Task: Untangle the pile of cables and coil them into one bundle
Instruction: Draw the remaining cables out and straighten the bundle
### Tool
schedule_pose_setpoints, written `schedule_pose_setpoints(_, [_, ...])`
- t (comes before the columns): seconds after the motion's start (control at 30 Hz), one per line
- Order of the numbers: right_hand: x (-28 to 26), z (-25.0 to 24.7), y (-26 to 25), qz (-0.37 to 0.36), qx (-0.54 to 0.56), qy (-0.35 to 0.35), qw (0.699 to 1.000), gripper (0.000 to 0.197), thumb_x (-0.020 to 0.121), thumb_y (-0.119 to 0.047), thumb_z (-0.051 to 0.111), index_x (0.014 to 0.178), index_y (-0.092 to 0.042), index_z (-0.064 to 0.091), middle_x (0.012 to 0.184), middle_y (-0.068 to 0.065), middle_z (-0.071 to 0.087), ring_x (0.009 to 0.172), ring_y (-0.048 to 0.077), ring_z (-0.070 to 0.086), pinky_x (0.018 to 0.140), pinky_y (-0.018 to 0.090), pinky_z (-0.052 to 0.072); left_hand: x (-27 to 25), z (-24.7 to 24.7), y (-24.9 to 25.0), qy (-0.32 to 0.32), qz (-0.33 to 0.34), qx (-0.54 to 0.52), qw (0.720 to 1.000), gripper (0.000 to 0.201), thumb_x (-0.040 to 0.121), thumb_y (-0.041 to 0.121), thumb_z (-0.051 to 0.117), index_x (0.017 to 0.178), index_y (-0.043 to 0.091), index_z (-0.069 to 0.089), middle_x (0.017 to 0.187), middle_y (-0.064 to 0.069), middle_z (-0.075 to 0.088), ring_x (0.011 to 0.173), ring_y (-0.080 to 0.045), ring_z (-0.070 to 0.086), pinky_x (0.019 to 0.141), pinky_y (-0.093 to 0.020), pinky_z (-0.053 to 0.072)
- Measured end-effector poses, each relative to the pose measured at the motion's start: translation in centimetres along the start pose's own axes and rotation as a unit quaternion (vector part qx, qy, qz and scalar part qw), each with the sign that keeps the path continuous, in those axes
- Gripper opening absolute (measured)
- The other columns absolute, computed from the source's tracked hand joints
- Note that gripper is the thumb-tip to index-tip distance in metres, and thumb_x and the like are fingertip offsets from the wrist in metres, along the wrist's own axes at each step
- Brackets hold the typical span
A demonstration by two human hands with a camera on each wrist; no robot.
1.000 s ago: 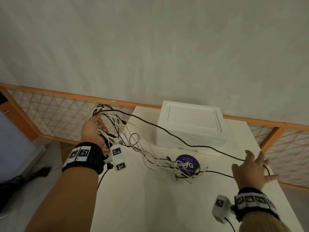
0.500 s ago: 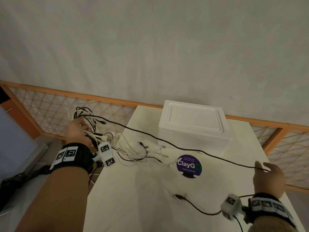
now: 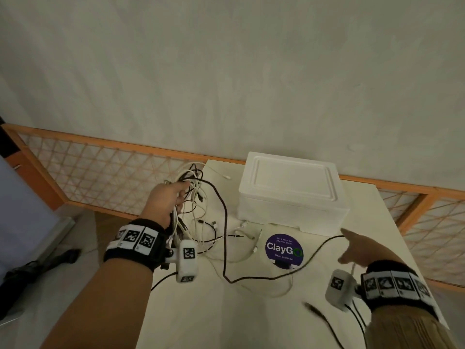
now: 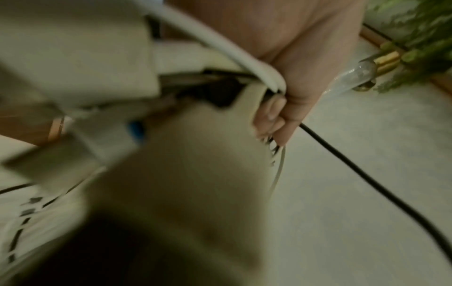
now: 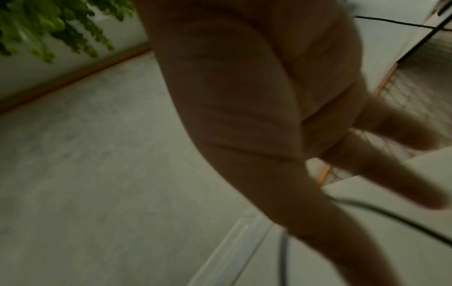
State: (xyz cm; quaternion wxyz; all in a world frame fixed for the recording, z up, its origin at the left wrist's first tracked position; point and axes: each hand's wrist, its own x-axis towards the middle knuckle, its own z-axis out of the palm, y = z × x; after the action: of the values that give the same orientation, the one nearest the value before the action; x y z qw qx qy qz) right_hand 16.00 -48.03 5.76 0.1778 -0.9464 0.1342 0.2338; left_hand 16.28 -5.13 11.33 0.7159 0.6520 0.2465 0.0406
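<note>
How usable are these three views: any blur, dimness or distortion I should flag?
Head view: dim but mostly sharp, wide-angle bending of the railing; the right hand is slightly smeared. Left wrist view: heavy blur in the foreground, though the left hand gripping the cables reads. Right wrist view: dark, motion-blurred fingers.

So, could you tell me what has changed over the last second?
The long black cable, taut between both hands before, now lies slack on the table. The right hand let it go and is open. The left hand still grips the cable bundle. The white box stayed put.
</note>
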Motion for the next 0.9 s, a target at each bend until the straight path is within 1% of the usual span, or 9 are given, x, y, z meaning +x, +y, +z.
schedule_pose_setpoints(0.13, [-2.5,-0.1,-5.4,-0.108,0.068,0.184,0.975,0.054,0.093,-0.032,0.054,0.143,-0.018,0.037,0.147,0.005,0.043,0.13,0.023,0.045,0.109,0.036,0.034,-1.2,2.2,-1.8,0.028,0.018,0.098,0.995,0.031,0.082,0.03,0.07,0.064,0.01,0.056,0.05,0.0,0.045,0.045,-0.016,0.039,0.052,-0.029,0.035])
schedule_pose_setpoints(0.23, [-7.8,0.9,-12.3,-0.289,0.227,0.233,0.9,0.072,0.086,-0.044,0.063,0.146,-0.022,0.031,0.151,-0.003,0.032,0.136,0.016,0.035,0.113,0.035,0.029,-2.5,4.1,-3.1,0.013,0.039,0.165,0.985,0.035,0.082,0.036,0.07,0.06,0.013,0.055,0.052,-0.001,0.051,0.048,-0.018,0.046,0.056,-0.028,0.038])
schedule_pose_setpoints(0.3, [-10.6,2.7,-15.9,-0.364,0.121,0.186,0.904,0.098,0.078,-0.047,0.071,0.151,-0.024,0.009,0.158,-0.004,0.011,0.145,0.015,0.014,0.118,0.037,0.018,-3.4,5.2,-3.8,-0.018,0.055,0.171,0.984,0.038,0.083,0.035,0.068,0.056,0.014,0.052,0.048,0.0,0.049,0.045,-0.016,0.043,0.054,-0.027,0.035])
schedule_pose_setpoints(0.43, [-10.4,6.3,-18.2,-0.328,-0.095,0.181,0.922,0.117,0.077,-0.048,0.07,0.145,-0.031,-0.024,0.158,0.002,-0.016,0.146,0.03,-0.011,0.115,0.055,0.002,-5.3,5.5,-4.8,-0.118,0.077,0.109,0.984,0.035,0.087,0.03,0.066,0.063,0.007,0.056,0.048,-0.004,0.045,0.046,-0.018,0.04,0.058,-0.03,0.035])
schedule_pose_setpoints(0.5, [-9.3,6.8,-18.0,-0.33,-0.084,0.213,0.916,0.112,0.079,-0.045,0.068,0.146,-0.03,-0.019,0.159,0.005,-0.007,0.146,0.033,-0.006,0.114,0.058,0.004,-5.5,4.6,-5.2,-0.183,0.079,0.09,0.976,0.035,0.086,0.03,0.066,0.065,0.003,0.059,0.049,-0.008,0.046,0.048,-0.021,0.043,0.06,-0.03,0.037])
schedule_pose_setpoints(0.6, [-8.1,6.2,-17.5,-0.378,-0.084,0.296,0.873,0.1,0.067,-0.045,0.076,0.145,-0.027,0.016,0.153,0.009,0.03,0.14,0.037,0.027,0.108,0.058,0.029,-6.0,3.6,-5.8,-0.302,0.068,0.067,0.949,0.027,0.079,0.026,0.069,0.068,0.003,0.061,0.05,-0.008,0.047,0.047,-0.019,0.042,0.055,-0.027,0.039])
schedule_pose_setpoints(0.7, [-8.0,5.3,-17.7,-0.402,-0.073,0.36,0.839,0.071,0.058,-0.042,0.077,0.123,-0.028,0.055,0.123,0.008,0.059,0.108,0.033,0.056,0.085,0.043,0.047,-6.7,3.4,-6.2,-0.369,0.048,0.043,0.927,0.02,0.07,0.027,0.074,0.07,0.009,0.068,0.048,-0.003,0.044,0.045,-0.016,0.042,0.05,-0.024,0.04])
schedule_pose_setpoints(0.8, [-8.4,4.4,-17.6,-0.414,-0.079,0.352,0.836,0.044,0.06,-0.028,0.077,0.103,-0.026,0.066,0.092,-0.001,0.066,0.082,0.027,0.062,0.07,0.034,0.048,-6.6,3.7,-6.4,-0.339,0.051,0.026,0.939,0.02,0.065,0.03,0.075,0.066,0.011,0.07,0.045,0.0,0.037,0.042,-0.016,0.037,0.051,-0.025,0.035])
schedule_pose_setpoints(0.9, [-8.5,4.3,-16.9,-0.4,-0.06,0.299,0.864,0.055,0.073,-0.026,0.072,0.125,-0.022,0.057,0.095,0.001,0.069,0.087,0.027,0.064,0.073,0.032,0.05,-6.3,3.9,-6.5,-0.287,0.06,0.012,0.956,0.02,0.073,0.028,0.07,0.06,0.013,0.067,0.043,0.001,0.036,0.04,-0.015,0.036,0.05,-0.026,0.035])
